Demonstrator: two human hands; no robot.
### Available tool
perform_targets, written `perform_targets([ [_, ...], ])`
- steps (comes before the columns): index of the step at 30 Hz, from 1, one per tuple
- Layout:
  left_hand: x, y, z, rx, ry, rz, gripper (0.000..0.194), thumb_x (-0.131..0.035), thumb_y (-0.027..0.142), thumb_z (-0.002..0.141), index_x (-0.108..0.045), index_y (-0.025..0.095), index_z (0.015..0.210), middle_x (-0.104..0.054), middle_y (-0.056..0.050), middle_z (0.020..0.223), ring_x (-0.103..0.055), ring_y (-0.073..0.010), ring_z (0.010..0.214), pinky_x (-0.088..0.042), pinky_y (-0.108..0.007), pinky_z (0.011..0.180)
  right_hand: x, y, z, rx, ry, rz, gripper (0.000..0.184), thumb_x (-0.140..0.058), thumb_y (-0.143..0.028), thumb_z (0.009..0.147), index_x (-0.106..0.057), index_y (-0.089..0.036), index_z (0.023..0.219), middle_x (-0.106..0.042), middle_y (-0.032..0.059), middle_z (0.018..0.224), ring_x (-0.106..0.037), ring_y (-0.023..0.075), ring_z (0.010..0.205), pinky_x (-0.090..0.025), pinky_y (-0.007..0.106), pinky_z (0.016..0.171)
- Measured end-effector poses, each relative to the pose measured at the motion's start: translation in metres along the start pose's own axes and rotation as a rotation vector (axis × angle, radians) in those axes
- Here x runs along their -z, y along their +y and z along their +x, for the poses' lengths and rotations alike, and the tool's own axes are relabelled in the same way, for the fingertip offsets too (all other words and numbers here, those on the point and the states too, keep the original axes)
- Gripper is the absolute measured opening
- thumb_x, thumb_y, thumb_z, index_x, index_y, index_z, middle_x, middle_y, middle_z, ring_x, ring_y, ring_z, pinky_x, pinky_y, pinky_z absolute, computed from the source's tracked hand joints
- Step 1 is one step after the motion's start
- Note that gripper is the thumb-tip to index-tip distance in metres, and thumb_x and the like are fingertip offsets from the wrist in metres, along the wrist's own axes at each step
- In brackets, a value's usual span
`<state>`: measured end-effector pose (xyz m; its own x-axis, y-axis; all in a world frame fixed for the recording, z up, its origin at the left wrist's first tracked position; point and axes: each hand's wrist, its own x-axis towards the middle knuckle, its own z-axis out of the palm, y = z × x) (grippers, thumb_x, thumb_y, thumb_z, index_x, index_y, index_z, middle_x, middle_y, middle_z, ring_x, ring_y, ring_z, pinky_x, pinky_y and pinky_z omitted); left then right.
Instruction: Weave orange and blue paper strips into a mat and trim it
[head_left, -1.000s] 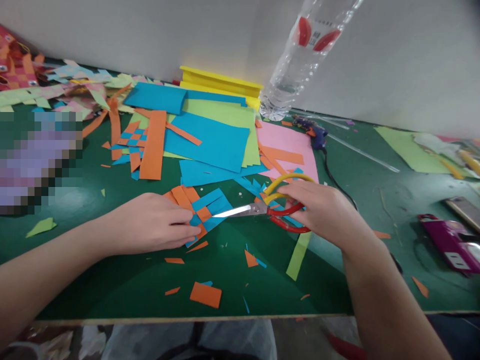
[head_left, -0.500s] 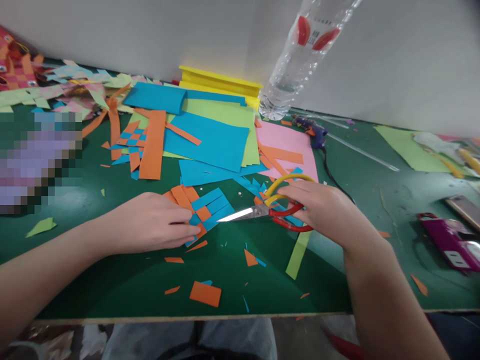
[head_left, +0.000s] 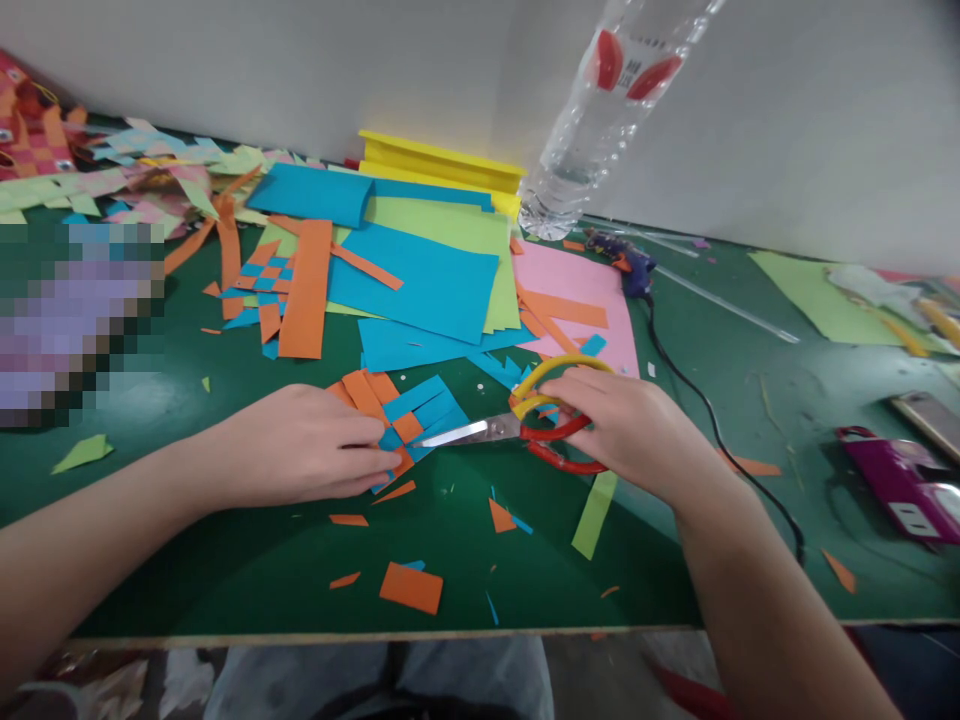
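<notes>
My left hand [head_left: 307, 445] pinches the left side of a woven piece of orange and blue paper strips [head_left: 424, 415], keeping it on the green table. Part of the weave is hidden under the fingers. My right hand [head_left: 607, 415] is closed around the yellow and red handles of a pair of scissors [head_left: 495, 428]. The blades point left and look closed, with their tip over the blue strips on the right of the weave. Below it lie small orange offcuts and an orange paper rectangle [head_left: 411, 588]. A light green strip [head_left: 595, 515] is just below the scissors' handles.
Blue sheets [head_left: 420, 280], an orange strip [head_left: 305, 290] and pink paper [head_left: 577, 275] lie behind the hands. A clear bottle [head_left: 592, 130] stands near the wall, with a glue gun [head_left: 630, 265] and its black cord in front. A purple device [head_left: 896, 480] lies at right.
My right hand has moved the scissors slightly left, so the blade tip lies over the woven paper. My left hand and the weave stay in place.
</notes>
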<state>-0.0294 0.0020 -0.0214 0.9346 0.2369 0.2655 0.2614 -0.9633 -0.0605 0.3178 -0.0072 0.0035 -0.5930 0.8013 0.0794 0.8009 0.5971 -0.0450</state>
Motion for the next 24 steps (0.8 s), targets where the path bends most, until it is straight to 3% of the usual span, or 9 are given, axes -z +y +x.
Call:
perform_targets([
  [6,0.000,0.001,-0.001,-0.002,-0.011,0.004,0.033,-0.039,0.023,0.104,-0.071,0.022,0.092,-0.061,0.001,0.066,-0.049,-0.0136,0.053,-0.028,-0.031,0.049,0.002,0.005,0.000,-0.019,-0.053,0.000,0.027,-0.052,-0.012,0.084,-0.067,-0.019,0.105,-0.075,0.0073,0.107,-0.072,0.0260,0.098,-0.058,0.039,0.075],
  [9,0.002,0.001,-0.001,0.000,0.017,0.018,0.030,-0.040,0.023,0.104,-0.069,0.022,0.096,-0.062,0.001,0.067,-0.048,-0.0130,0.053,-0.029,-0.030,0.049,0.002,0.008,-0.002,-0.107,0.018,0.034,0.026,-0.053,-0.012,0.082,-0.067,-0.021,0.102,-0.075,0.0065,0.108,-0.072,0.0241,0.092,-0.057,0.036,0.070],
  [12,0.003,0.000,-0.001,0.023,0.145,0.081,0.023,-0.045,0.024,0.103,-0.068,0.021,0.099,-0.064,0.002,0.068,-0.048,-0.0122,0.052,-0.029,-0.029,0.049,0.000,0.008,-0.001,-0.204,0.139,0.055,0.031,-0.056,-0.012,0.076,-0.065,-0.022,0.104,-0.074,0.0057,0.110,-0.072,0.0241,0.093,-0.055,0.034,0.069],
  [15,0.005,-0.003,-0.002,0.154,0.225,0.190,0.017,-0.052,0.025,0.100,-0.068,0.022,0.095,-0.066,0.002,0.070,-0.054,-0.0132,0.057,-0.034,-0.029,0.052,-0.001,0.006,0.002,-0.300,0.217,0.044,0.035,-0.061,-0.014,0.074,-0.064,-0.024,0.108,-0.073,0.0059,0.117,-0.071,0.0270,0.098,-0.053,0.034,0.067],
  [20,0.006,-0.011,-0.008,0.469,0.115,0.235,0.022,-0.045,0.028,0.102,-0.065,0.023,0.097,-0.069,-0.002,0.081,-0.060,-0.0182,0.068,-0.040,-0.031,0.058,-0.007,0.009,0.003,-0.417,0.225,-0.012,0.034,-0.065,-0.023,0.077,-0.063,-0.023,0.111,-0.074,0.0094,0.114,-0.070,0.0283,0.090,-0.050,0.034,0.064],
  [24,0.001,-0.019,-0.012,0.567,0.091,0.188,0.030,-0.037,0.035,0.104,-0.064,0.022,0.098,-0.068,-0.006,0.089,-0.064,-0.0245,0.082,-0.044,-0.036,0.068,-0.013,0.018,0.003,-0.459,0.242,-0.087,0.034,-0.066,-0.031,0.078,-0.061,-0.020,0.110,-0.073,0.0113,0.110,-0.069,0.0285,0.084,-0.047,0.035,0.061],
])
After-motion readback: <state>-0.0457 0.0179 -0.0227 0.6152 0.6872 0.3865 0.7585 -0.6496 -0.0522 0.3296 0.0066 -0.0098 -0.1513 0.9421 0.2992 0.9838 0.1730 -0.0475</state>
